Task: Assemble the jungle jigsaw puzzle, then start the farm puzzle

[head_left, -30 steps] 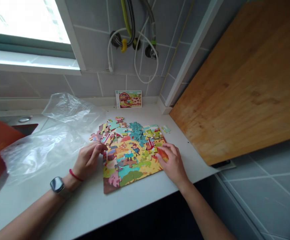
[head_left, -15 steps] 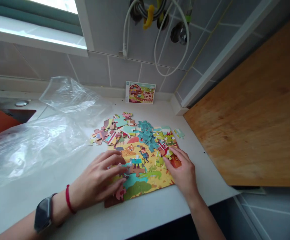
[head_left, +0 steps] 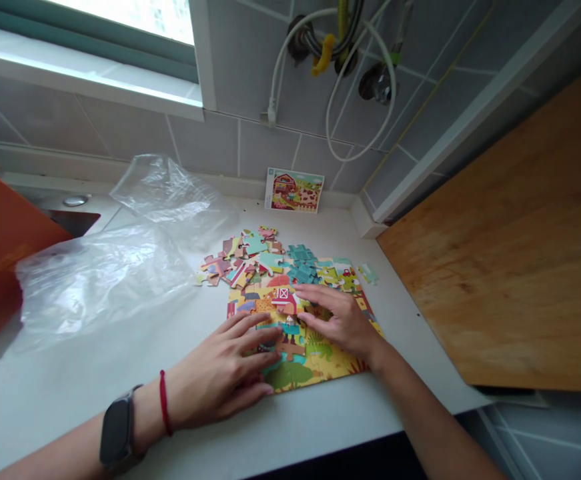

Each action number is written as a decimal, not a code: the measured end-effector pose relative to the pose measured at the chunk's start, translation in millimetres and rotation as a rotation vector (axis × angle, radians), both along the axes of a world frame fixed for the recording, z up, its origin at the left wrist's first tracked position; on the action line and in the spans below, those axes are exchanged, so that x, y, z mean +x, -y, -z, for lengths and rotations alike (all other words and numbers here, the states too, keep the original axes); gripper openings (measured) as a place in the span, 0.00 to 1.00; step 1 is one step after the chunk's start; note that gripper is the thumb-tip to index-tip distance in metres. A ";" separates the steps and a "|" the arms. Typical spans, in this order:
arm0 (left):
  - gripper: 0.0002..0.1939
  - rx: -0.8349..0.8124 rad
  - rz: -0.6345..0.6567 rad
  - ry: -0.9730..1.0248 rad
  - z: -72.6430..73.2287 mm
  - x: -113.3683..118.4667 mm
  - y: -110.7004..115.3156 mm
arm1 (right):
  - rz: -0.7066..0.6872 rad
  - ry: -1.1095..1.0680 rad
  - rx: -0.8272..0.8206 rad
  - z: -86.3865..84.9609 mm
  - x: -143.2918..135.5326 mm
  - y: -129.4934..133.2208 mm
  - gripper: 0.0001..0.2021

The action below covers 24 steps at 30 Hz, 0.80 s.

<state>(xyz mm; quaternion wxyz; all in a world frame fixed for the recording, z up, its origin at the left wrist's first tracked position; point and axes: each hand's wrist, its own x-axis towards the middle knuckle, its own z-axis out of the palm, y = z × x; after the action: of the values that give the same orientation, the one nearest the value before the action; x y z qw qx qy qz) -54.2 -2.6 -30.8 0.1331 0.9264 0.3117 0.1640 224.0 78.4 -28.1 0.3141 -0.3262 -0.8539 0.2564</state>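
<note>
My right hand (head_left: 344,321) pinches a red barn puzzle piece (head_left: 283,297) by its right edge, over the middle of the assembled puzzle (head_left: 293,377). My left hand (head_left: 223,365) lies palm down with its fingers apart across the puzzle's left part and front edge. Beside its fingertips are joined pieces (head_left: 291,337) with a figure in teal and brown boots, lying on top of the yellow picture. Loose mixed pieces (head_left: 257,257) lie heaped at the back left of the puzzle. Teal pieces (head_left: 301,263) are piled at its back edge, green-yellow ones (head_left: 337,273) to their right.
A farm picture card (head_left: 295,191) leans against the tiled wall. Clear plastic bags (head_left: 115,280) spread over the counter (head_left: 190,433) on the left, by an orange box (head_left: 0,260). A wooden panel (head_left: 515,233) borders the right side. Cables (head_left: 330,127) hang above.
My right hand has carried the red barn piece left, from the puzzle's right side to its middle, close to the figure pieces. My left hand stays on the puzzle. The view has shifted slightly.
</note>
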 end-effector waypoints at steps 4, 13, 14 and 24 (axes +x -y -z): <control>0.19 -0.004 -0.009 0.022 0.2 3.2 3.3 | -0.005 0.006 -0.020 8.0 -0.9 -2.3 0.19; 0.19 -0.014 -0.031 0.029 2.5 1.2 6.4 | 0.018 0.029 -0.011 15.8 3.9 0.3 0.18; 0.19 -0.012 -0.026 0.023 1.9 1.3 6.1 | 0.020 0.026 -0.013 16.6 3.9 0.3 0.18; 0.20 0.020 0.022 -0.046 -3.0 2.1 5.1 | 0.062 -0.002 0.024 14.0 6.9 -1.0 0.18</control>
<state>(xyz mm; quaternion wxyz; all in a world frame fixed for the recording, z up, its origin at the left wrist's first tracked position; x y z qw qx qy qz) -52.1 -7.6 -27.8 0.1185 0.9345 0.3030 0.1444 230.9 79.4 -42.1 0.3266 -0.3484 -0.8462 0.2364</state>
